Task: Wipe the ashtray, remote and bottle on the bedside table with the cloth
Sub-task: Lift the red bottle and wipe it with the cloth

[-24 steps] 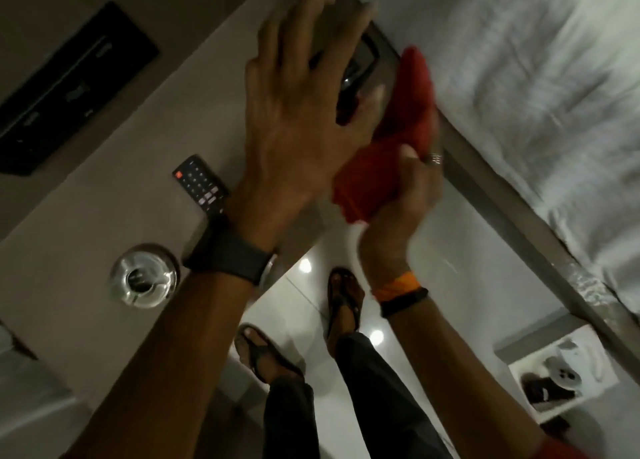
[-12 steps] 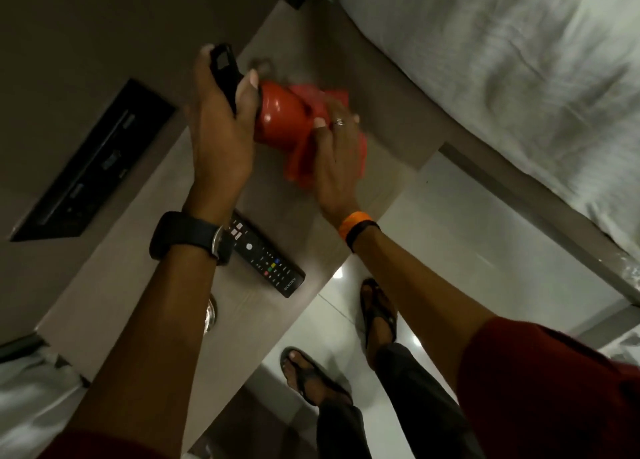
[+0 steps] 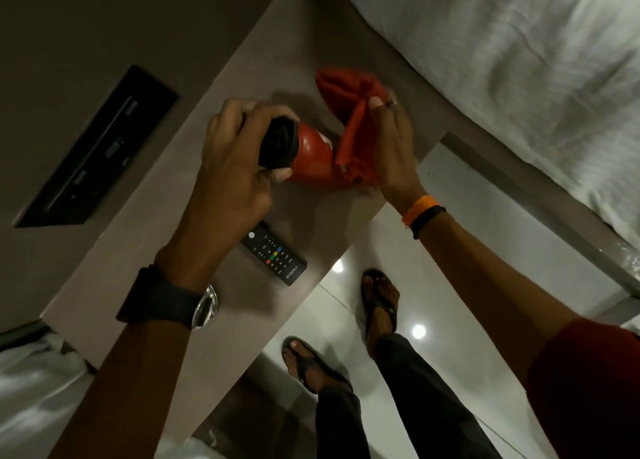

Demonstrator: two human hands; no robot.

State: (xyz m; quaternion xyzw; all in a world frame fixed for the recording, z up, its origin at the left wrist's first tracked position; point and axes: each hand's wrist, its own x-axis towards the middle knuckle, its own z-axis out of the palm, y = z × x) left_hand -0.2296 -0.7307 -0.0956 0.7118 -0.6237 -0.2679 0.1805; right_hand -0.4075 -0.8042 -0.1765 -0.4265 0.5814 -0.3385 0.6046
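Observation:
My left hand [image 3: 235, 157] grips the black cap end of a red bottle [image 3: 310, 160], which is held tilted over the bedside table [image 3: 145, 257]. My right hand [image 3: 391, 143] holds a red cloth [image 3: 349, 112] wrapped against the bottle's lower body. A black remote [image 3: 277, 259] lies on the table below the bottle, partly under my left forearm. A bit of the glass ashtray [image 3: 207, 308] shows behind my left wrist; most of it is hidden.
A bed with white sheets [image 3: 502, 60] runs along the right. A black switch panel [image 3: 93, 150] sits in the wall at left. My sandalled feet [image 3: 379, 302] stand on the glossy tile floor beside the table's front edge.
My left hand took hold of the bottle's cap and tilted the bottle. My right hand brought the cloth around its body. The view shifted, so the remote now lies closer to centre.

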